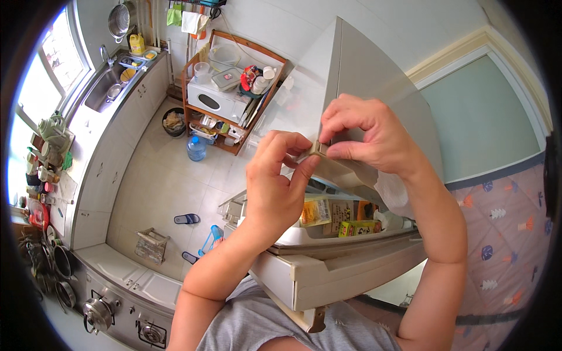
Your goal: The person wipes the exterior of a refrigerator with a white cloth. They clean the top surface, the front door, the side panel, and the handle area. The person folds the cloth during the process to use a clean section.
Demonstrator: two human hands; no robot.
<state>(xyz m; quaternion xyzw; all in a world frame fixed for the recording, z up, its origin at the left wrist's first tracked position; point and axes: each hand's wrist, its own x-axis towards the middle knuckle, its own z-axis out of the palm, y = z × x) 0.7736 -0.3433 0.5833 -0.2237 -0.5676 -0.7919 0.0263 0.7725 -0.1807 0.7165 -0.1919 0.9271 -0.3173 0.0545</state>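
Note:
My left hand (279, 175) pinches a small beige plastic corner piece (315, 148) between thumb and fingertips. From the other side, the thumb and index finger of my right hand (364, 134) close on the same corner, where a narrow brownish strip shows. Fingertips hide part of the piece. Below my hands a refrigerator door (351, 281) stands open, its top edge towards my body. Several food packets, among them a yellow packet (315, 212) and a green-yellow box (359, 228), sit in its shelf. White tissue paper (392, 193) hangs beside my right wrist.
A tall grey panel (373, 74) rises behind my hands. On the left run a counter with a sink (103, 90) and a gas stove (151, 333). A wooden rack (186, 116) holds a microwave (215, 102). A blue water jug (196, 148), a stool (151, 245) and slippers (186, 218) are on the floor.

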